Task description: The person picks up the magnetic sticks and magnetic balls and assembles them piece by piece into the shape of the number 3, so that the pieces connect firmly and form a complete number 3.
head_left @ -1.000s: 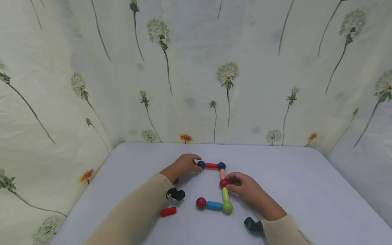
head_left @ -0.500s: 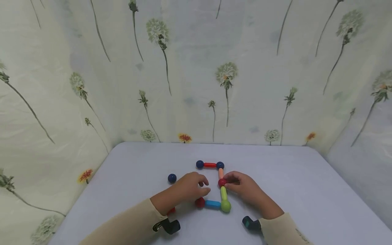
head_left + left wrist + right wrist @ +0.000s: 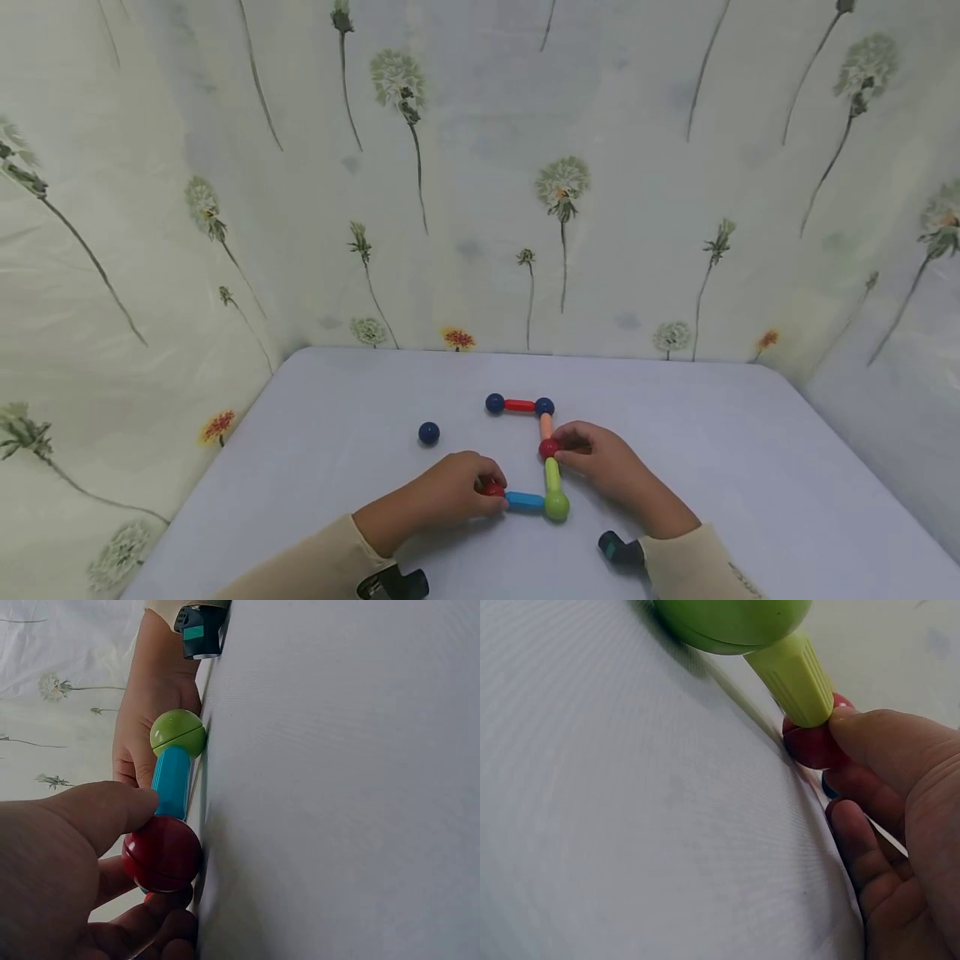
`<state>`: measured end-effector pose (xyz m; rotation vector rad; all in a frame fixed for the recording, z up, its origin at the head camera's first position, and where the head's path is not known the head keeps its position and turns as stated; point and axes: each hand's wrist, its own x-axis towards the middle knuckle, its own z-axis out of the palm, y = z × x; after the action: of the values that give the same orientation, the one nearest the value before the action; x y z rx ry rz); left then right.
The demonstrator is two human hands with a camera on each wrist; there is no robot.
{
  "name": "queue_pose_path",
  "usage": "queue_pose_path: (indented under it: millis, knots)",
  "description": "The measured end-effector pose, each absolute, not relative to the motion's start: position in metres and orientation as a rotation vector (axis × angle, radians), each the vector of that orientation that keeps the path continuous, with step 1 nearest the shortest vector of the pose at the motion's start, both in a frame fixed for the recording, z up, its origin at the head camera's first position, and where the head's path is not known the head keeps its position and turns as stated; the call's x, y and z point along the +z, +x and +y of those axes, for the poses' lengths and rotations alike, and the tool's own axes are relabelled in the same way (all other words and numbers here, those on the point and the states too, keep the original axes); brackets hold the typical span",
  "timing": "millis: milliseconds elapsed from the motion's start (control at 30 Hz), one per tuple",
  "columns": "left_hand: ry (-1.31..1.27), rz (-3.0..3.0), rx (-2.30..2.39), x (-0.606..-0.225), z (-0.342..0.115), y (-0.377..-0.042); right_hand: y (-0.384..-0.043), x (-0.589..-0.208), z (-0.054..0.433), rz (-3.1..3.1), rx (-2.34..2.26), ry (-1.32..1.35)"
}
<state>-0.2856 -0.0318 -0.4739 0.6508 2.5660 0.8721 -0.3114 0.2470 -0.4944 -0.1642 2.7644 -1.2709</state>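
Observation:
Coloured balls and short rods lie joined in a bent chain on the table. My left hand [image 3: 442, 497] pinches the red ball [image 3: 161, 855] at its near left end. From that ball a blue rod [image 3: 524, 502] runs to a green ball [image 3: 557, 506]. A yellow-green rod [image 3: 552, 476] leads up to another red ball [image 3: 549, 449], which my right hand [image 3: 617, 471] holds between thumb and fingers. Beyond it come an orange rod [image 3: 546, 427], a dark blue ball [image 3: 544, 407], a red rod [image 3: 519, 406] and a second dark blue ball [image 3: 495, 403].
A loose dark blue ball [image 3: 429, 433] sits on the white table [image 3: 712, 433], left of the chain. Behind the table hangs a flowered cloth [image 3: 480, 167]. Dark wrist devices [image 3: 621, 550] are worn at both sleeves.
My left hand has left the far dark blue ball, come toward me and taken hold of the near red ball. A loose red rod is now hidden near the left arm. The right hand stays put.

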Motion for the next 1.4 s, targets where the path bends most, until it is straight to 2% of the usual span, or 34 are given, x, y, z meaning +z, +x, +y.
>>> queue_pose_path:
  millis: [333,700,900,1167,1400]
  knots:
    - [0.56,2.711,0.778,-0.465,-0.045,-0.277,-0.315,-0.498,0.247,2.771,-1.271,-0.177]
    - [0.456,2.722,0.866,-0.463,-0.094,-0.263,-0.315,-0.497,0.25,2.774,-1.259,-0.189]
    - [0.496,2.688,0.885,-0.47,-0.115,-0.262,-0.314,-0.498,0.249,2.769,-1.282,-0.213]
    - [0.513,2.656,0.85,-0.477,-0.12,-0.265,-0.314,-0.496,0.249,2.771,-1.288,-0.212]
    - [0.67,2.683,0.822,-0.477,-0.128,-0.264,-0.313,-0.497,0.248,2.772,-1.277,-0.178]
